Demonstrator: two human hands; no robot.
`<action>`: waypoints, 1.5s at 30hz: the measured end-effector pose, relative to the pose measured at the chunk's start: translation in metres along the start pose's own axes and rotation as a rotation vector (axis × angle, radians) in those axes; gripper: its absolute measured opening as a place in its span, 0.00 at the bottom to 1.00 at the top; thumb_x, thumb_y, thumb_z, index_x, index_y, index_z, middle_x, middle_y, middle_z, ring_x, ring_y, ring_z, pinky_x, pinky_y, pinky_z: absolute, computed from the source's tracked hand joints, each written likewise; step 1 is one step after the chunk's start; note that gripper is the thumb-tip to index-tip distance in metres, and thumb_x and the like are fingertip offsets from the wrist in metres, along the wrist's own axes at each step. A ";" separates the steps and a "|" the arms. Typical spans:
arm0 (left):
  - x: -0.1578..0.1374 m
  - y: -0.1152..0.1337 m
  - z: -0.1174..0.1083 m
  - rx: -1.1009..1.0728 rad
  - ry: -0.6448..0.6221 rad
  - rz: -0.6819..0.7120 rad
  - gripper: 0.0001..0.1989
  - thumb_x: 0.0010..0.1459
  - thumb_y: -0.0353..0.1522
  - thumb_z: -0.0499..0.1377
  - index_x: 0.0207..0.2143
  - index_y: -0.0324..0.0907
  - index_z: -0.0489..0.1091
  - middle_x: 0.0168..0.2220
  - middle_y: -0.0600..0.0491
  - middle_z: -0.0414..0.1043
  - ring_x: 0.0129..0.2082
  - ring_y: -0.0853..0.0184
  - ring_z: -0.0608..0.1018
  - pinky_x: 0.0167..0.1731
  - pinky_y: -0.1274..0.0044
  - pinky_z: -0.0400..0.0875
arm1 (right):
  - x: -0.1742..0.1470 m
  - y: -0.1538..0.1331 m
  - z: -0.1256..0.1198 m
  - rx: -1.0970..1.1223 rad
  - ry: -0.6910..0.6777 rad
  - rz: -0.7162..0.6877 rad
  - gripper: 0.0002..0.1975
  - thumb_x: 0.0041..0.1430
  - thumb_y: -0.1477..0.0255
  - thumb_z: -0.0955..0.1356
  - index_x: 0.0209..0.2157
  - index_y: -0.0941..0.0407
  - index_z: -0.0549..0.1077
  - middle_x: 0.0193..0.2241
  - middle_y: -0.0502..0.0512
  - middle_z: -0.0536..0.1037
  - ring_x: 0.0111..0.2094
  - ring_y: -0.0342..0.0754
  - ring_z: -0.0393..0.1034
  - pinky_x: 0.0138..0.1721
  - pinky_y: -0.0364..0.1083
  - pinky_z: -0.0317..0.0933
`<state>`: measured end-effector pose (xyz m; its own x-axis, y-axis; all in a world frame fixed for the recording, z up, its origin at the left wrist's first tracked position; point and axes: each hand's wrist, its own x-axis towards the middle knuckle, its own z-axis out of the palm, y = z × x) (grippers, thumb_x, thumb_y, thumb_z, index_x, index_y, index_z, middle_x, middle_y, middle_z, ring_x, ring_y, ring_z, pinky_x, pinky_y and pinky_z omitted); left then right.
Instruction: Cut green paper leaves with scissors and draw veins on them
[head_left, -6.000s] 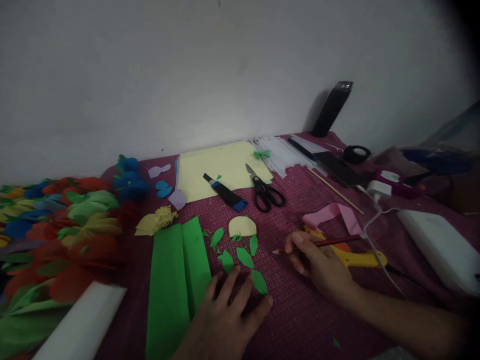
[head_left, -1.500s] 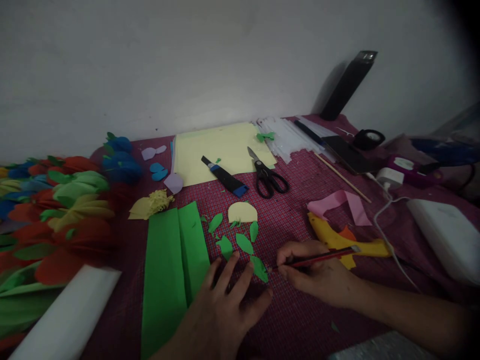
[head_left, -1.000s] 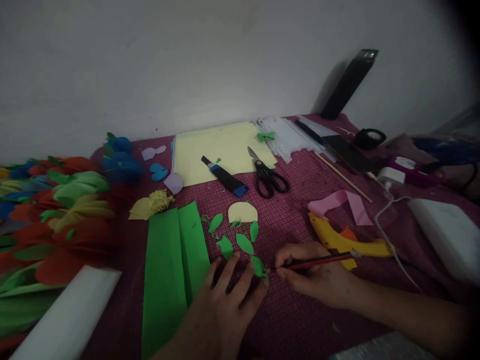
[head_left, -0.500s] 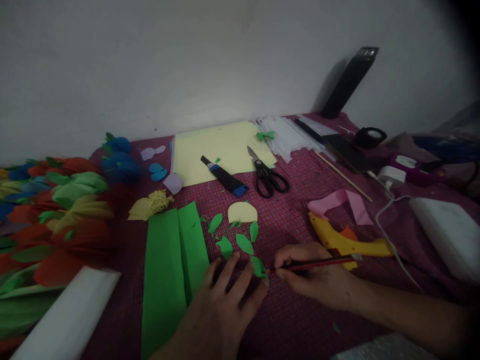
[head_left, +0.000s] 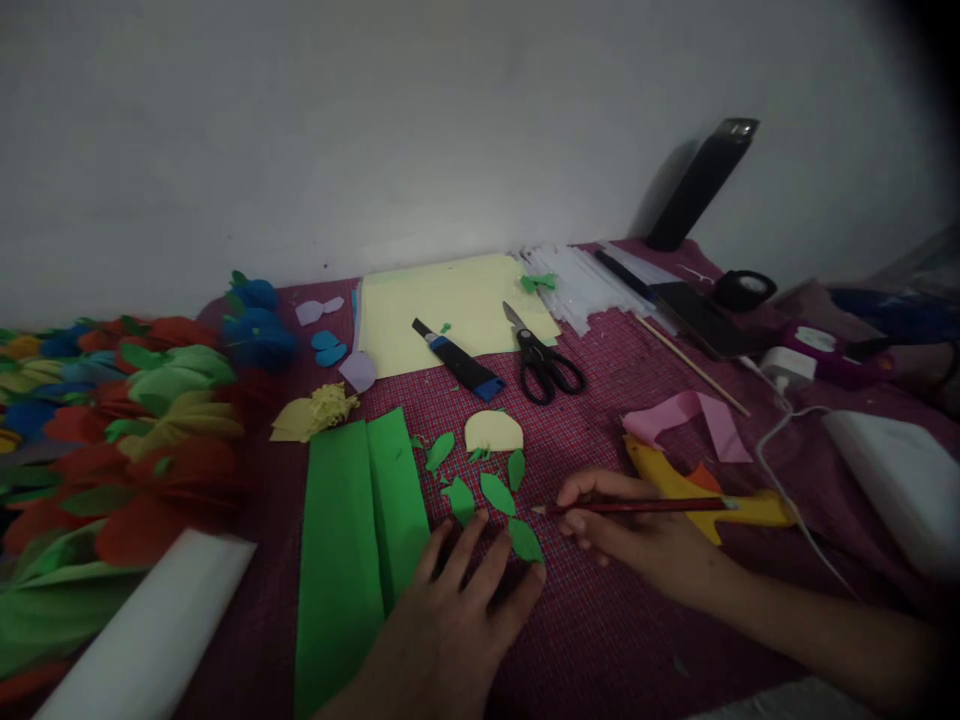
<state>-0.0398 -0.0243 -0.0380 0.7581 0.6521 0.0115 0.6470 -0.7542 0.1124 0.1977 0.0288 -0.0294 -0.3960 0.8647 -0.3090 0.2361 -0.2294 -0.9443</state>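
Note:
Between the thumb and fingers of my right hand (head_left: 637,535) is a dark red pencil (head_left: 645,506), its tip pointing left just above the cloth. My left hand (head_left: 457,610) lies spread on the cloth, fingertips at the edges of the green paper leaves. One leaf (head_left: 526,540) touches the left thumb area; another leaf (head_left: 460,497) meets the fingertips. A third leaf (head_left: 497,493) lies a little beyond. Folded green paper (head_left: 341,560) runs along the left side of that hand. A cream rounded paper piece (head_left: 493,432) sits past the leaves.
Scissors (head_left: 546,362) and a box cutter (head_left: 461,365) lie beyond the leaves, near yellow sheets (head_left: 442,290). A yellow glue gun (head_left: 675,480) is behind my right hand, with pink paper (head_left: 694,415) beside it. Colourful paper flowers (head_left: 165,440) crowd the left. A white cable (head_left: 765,440) crosses the right.
The pencil tip has lifted away from the nearest leaf, and my right hand has loosened slightly. My left hand stays spread by the leaves. The whole view has shifted a little.

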 end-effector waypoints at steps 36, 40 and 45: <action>0.004 0.005 -0.002 -0.020 -0.043 -0.022 0.30 0.56 0.37 0.55 0.61 0.47 0.55 0.58 0.46 0.59 0.58 0.47 0.59 0.52 0.54 0.57 | 0.014 -0.009 0.009 -0.424 -0.085 -0.357 0.06 0.56 0.73 0.65 0.28 0.57 0.73 0.21 0.46 0.71 0.23 0.40 0.64 0.24 0.38 0.56; 0.002 0.007 0.005 -0.001 -0.025 -0.038 0.31 0.55 0.33 0.56 0.61 0.48 0.54 0.58 0.50 0.59 0.59 0.47 0.56 0.54 0.55 0.54 | 0.015 -0.009 0.009 -0.462 -0.079 -0.372 0.07 0.55 0.73 0.64 0.27 0.57 0.72 0.21 0.47 0.71 0.23 0.40 0.64 0.24 0.39 0.56; 0.003 0.008 0.003 0.013 -0.019 -0.029 0.31 0.55 0.31 0.56 0.61 0.47 0.54 0.58 0.50 0.60 0.58 0.47 0.57 0.53 0.55 0.56 | 0.015 -0.008 0.009 -0.464 -0.072 -0.380 0.07 0.56 0.71 0.64 0.28 0.57 0.72 0.21 0.47 0.71 0.23 0.40 0.63 0.24 0.39 0.57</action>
<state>-0.0321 -0.0284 -0.0398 0.7405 0.6720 -0.0108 0.6694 -0.7361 0.1000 0.1815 0.0398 -0.0276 -0.5836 0.8118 0.0186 0.4223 0.3230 -0.8469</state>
